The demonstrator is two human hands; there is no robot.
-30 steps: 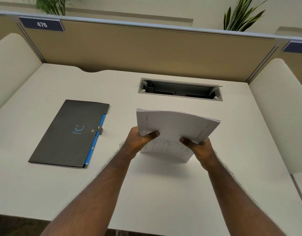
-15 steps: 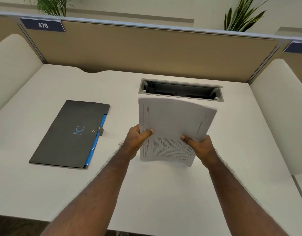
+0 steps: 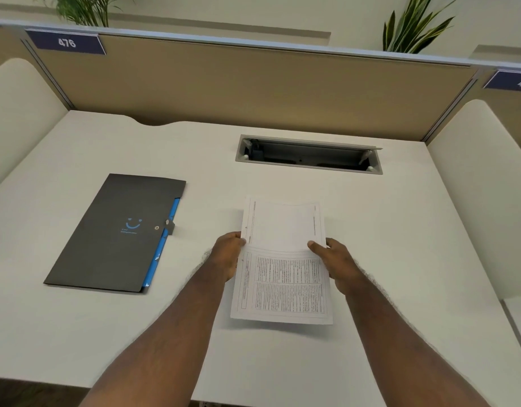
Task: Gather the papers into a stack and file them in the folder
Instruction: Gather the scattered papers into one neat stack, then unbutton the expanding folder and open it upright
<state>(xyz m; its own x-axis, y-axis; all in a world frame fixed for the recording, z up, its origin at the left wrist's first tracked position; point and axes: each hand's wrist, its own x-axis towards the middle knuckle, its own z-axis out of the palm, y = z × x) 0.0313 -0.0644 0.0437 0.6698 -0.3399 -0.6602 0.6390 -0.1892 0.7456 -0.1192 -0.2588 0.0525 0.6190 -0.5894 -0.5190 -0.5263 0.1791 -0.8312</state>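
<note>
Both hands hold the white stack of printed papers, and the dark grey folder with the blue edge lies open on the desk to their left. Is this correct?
Not quite. The head view shows the dark grey folder with the blue edge lying closed, its tab fastened. The rest holds: the left hand and right hand hold the white stack of printed papers, with the folder on the desk to their left.

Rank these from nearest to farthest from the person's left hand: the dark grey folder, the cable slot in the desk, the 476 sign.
From the left hand:
1. Dark grey folder, on its left.
2. Grey rectangular cable slot, farther back, to the right.
3. Blue 476 sign, far back-left on the partition.
</note>
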